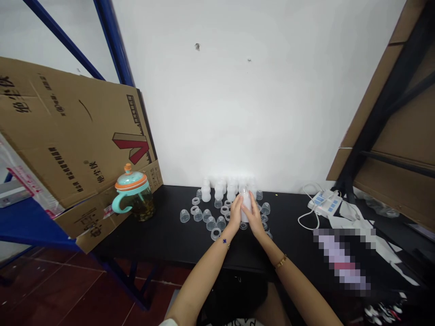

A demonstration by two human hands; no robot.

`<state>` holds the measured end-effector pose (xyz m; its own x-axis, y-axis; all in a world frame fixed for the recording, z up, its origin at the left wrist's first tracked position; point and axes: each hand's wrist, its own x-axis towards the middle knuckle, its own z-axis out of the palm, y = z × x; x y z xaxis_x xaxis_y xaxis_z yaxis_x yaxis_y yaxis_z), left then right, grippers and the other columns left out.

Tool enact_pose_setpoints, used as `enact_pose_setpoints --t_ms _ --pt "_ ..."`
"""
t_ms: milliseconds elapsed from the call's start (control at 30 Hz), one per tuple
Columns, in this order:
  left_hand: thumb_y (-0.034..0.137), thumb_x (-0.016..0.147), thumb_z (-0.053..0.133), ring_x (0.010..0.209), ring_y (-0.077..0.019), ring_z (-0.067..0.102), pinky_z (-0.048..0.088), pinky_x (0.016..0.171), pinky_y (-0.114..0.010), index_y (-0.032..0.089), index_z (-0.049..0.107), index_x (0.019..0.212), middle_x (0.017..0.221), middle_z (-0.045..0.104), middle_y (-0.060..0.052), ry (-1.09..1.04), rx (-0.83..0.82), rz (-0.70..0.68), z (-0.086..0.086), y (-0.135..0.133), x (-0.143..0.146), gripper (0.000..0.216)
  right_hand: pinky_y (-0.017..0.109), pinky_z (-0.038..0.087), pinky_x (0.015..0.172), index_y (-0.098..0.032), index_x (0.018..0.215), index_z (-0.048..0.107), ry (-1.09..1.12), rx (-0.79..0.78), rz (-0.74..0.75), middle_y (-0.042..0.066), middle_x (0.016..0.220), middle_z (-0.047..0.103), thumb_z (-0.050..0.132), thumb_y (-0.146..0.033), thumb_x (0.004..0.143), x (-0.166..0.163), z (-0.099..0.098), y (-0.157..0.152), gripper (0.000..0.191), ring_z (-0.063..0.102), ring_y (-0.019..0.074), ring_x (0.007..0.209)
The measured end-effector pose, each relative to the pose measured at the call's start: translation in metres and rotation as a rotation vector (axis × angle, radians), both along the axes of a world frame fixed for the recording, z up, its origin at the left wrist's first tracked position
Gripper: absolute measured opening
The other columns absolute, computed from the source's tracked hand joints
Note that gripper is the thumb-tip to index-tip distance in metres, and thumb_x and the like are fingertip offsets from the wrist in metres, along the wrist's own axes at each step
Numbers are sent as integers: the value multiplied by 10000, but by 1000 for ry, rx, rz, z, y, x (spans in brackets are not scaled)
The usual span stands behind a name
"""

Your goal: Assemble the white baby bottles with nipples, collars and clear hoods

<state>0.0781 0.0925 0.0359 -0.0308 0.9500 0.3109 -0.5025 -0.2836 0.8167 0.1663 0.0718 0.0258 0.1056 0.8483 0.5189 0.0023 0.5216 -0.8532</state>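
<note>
Both my hands meet over a black table [176, 235], wrapped round one translucent white plastic bottle [245, 202] that stands upright between them. My left hand [235, 213] presses its left side and my right hand [254, 213] its right side, fingers closed against it. Several clear plastic caps [210, 222] and rings [195, 201] lie scattered around the hands. A row of white bottles [219, 190] stands behind, against the wall.
A large tilted cardboard box [68, 149] fills the left. A teal-lidded glass jug [136, 197] stands beside it. A white power strip [325, 203] with cable lies at the right, under a dark shelf frame [384, 117].
</note>
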Motion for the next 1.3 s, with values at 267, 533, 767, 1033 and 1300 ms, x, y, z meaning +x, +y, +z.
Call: enact_pose_setpoints --t_ms 267,533,767,1033,1300 --pt "610 799 709 1143 -293 654 472 1033 -400 144 751 1095 1138 739 -140 -98 -106 -125 -3 2 3 553 446 241 1241 -301 1558 368 61 -26 32 30 1624 343 715 -469 839 0 -1 1 815 269 264 1516" --pt "590 712 782 873 -236 700 522 788 -308 95 737 1026 929 748 -123 -161 -211 -209 0 6 -1 587 428 450 1100 -258 1501 451 116 -31 96 108 1484 517 800 -386 737 1 -1 3 850 543 289 1314" --pt "567 683 815 773 -197 675 513 722 -281 126 733 969 800 699 -67 -130 -206 -224 -1 7 -5 532 417 539 971 -233 1447 485 158 -67 133 115 1284 659 814 -353 708 4 4 1 817 672 273 1094" --pt "555 658 825 722 -159 620 463 669 -257 119 733 933 796 689 -50 -105 -183 -197 -1 9 -8 524 478 547 971 -221 1415 521 88 -47 71 128 1263 681 799 -412 713 5 2 3 779 683 314 1092" --pt "513 661 836 529 -86 481 377 540 -222 121 702 744 614 589 8 -77 -132 -145 9 2 -13 423 468 554 974 -232 1405 511 86 -22 83 137 1324 649 787 -383 724 1 3 -1 750 663 313 1145"
